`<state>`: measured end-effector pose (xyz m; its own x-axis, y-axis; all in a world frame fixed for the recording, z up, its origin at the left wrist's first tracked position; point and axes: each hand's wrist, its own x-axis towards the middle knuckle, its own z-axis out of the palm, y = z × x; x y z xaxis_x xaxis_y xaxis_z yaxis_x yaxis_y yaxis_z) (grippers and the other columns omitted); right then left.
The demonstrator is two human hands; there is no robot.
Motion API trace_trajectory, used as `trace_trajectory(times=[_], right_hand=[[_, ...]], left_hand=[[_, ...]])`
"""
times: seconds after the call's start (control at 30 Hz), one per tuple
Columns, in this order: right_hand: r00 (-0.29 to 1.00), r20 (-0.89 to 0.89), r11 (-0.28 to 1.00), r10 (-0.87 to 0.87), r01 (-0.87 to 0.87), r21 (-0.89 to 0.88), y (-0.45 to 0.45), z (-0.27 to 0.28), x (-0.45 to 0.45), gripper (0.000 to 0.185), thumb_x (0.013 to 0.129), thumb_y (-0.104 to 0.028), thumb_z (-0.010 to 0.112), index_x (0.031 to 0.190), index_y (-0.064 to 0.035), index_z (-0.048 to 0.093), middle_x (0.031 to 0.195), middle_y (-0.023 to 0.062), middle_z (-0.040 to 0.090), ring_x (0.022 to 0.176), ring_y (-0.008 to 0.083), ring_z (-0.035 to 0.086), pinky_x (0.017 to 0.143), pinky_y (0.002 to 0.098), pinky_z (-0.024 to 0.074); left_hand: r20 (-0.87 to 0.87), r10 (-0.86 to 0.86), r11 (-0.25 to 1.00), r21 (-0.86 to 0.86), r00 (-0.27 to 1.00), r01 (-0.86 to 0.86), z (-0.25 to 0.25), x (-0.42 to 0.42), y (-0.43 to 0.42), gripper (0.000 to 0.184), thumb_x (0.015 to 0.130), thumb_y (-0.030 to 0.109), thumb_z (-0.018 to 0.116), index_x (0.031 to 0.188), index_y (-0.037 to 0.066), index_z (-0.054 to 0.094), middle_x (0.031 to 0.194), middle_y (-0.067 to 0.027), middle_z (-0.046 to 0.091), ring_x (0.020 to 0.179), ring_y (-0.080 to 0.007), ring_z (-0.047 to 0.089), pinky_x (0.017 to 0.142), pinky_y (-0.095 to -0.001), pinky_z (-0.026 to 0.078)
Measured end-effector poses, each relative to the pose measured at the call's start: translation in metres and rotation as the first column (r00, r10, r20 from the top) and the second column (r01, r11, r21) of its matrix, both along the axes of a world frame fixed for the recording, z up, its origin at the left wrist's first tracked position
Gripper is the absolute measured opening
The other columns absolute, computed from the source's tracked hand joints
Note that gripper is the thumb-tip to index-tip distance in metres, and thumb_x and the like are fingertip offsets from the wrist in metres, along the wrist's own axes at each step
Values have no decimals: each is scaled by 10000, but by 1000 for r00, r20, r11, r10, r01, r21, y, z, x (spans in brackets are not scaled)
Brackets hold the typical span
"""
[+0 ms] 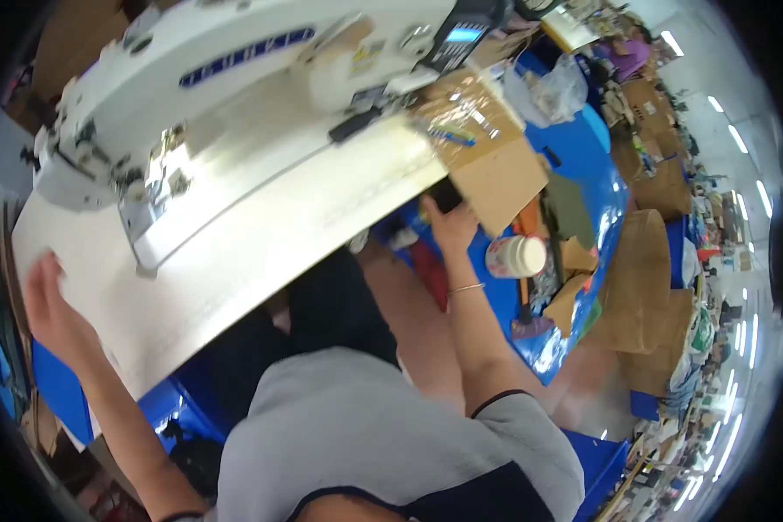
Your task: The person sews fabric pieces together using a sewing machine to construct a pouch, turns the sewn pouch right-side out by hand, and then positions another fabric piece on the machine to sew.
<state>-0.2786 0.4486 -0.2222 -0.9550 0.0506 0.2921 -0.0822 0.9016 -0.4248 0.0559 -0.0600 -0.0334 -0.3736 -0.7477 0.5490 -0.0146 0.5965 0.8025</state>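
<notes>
My left hand [56, 313] is raised over the left end of the white sewing table [261, 270], fingers stretched out and slightly blurred, with nothing in them. An industrial sewing machine [235, 74] stands on that table, and its needle and presser foot area [143, 187] lies beyond my left hand. On the other side, my right hand [452, 230] is at the table's right edge, its fingers around a flat black object [445, 195] that looks like a phone. This object is beside a cardboard box [500, 178], and part of it is hidden by my fingers.
A white-lidded jar [515, 257] stands on a blue plastic-covered surface [613, 196] to the right, near cardboard scraps. A pen [451, 135] lies on the taped cardboard. Clear plastic bags [555, 91] are behind it. Large brown cartons [639, 278] stand farther right.
</notes>
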Motion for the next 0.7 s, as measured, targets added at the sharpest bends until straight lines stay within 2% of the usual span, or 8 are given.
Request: trace_trajectory(times=[0.1,0.17,0.2,0.37,0.43,0.57,0.63,0.7], right_hand=[[1000,-20,1000,-17,17,5,2,-31,-18,1047,664,-612,831,1355,87,470,1339,331,545,1257,468,538,1043,508,471],[987,116,993,-115,112,32,-5,-21,-17,1028,655,-566,848,1364,73,467,1347,310,553,1246,445,558,1031,488,490],[988,108,994,-111,109,32,-6,-17,-18,1028,655,-566,848,1364,73,467,1347,310,553,1246,445,558,1031,488,490],[929,306,970,-210,238,-58,-11,1,-12,1063,609,-510,876,1401,46,436,1350,283,564,1213,443,585,1022,487,503],[946,247,971,-208,230,-64,-8,-5,-14,1066,599,-499,880,1412,28,433,1349,272,571,1218,444,583,1016,491,505],[956,192,967,-223,241,-79,-3,-25,-20,1037,621,-463,874,1445,-23,425,1372,241,572,1193,450,606,1003,501,515],[932,242,957,-270,288,-43,-8,-14,-19,967,639,-458,853,1435,-63,470,1351,253,596,1190,429,625,1003,495,520],[939,159,949,-305,314,-33,0,-34,-27,824,611,-487,852,1276,-61,619,1216,226,676,1104,408,671,947,488,550]], left_hand=[[-82,-605,762,231,792,605,34,-16,124,257,1049,181,549,1032,-40,681,985,-116,647,917,-218,575,889,-326,446],[-231,-793,453,395,564,799,77,-33,188,535,1048,470,435,1054,-6,678,969,-172,642,919,-263,594,843,-347,458],[-304,-835,282,478,458,832,99,-39,210,658,1019,632,409,1076,31,670,978,-189,637,892,-263,598,809,-351,479],[-514,-851,-58,297,108,953,130,-53,244,763,993,698,362,1262,51,664,1167,-293,659,1043,-410,669,881,-452,521],[-700,-676,-495,197,-232,846,134,-61,241,754,957,768,353,1239,138,655,1435,-473,362,1375,-467,401,1081,-640,366],[-521,-805,-359,49,-283,932,148,-73,249,780,978,752,317,1202,86,656,1372,-492,396,1165,-466,568,948,-534,513],[-680,-728,43,86,90,995,147,-59,271,545,1011,545,536,1074,28,694,1176,-389,621,952,-344,638,839,-414,537],[-647,-743,86,160,170,983,147,-64,272,531,1002,536,546,1071,31,694,1174,-381,623,951,-341,637,835,-411,536]])
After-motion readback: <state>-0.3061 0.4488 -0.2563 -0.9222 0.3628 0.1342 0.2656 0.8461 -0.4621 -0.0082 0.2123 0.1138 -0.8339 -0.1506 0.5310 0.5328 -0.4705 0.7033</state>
